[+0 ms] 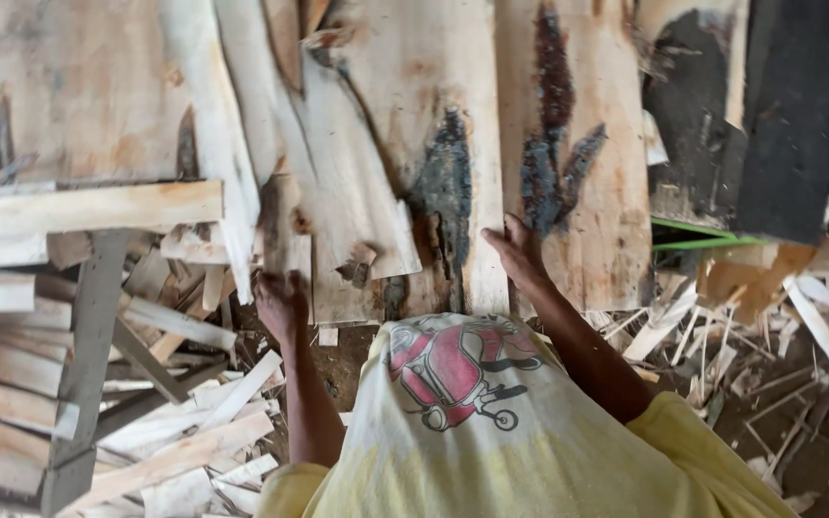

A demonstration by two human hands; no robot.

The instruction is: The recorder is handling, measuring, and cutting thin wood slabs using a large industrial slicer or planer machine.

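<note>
I look down over my yellow shirt at a stack of thin, pale wood sheets (pixel 414 144) with dark stains. My left hand (pixel 280 302) grips the near edge of a narrow, torn sheet (pixel 285 225) at the stack's left side. My right hand (pixel 518 251) rests with fingers spread on the near edge of a wide sheet (pixel 578 173) marked by a dark blue-black streak. Both arms reach forward from my body.
Cut wood strips and offcuts (pixel 175 422) lie heaped at the lower left beside a grey frame post (pixel 83 355). Splinters and scraps (pixel 750 355) litter the ground at the right. A dark board (pixel 798 115) and green rods (pixel 702 235) sit at the upper right.
</note>
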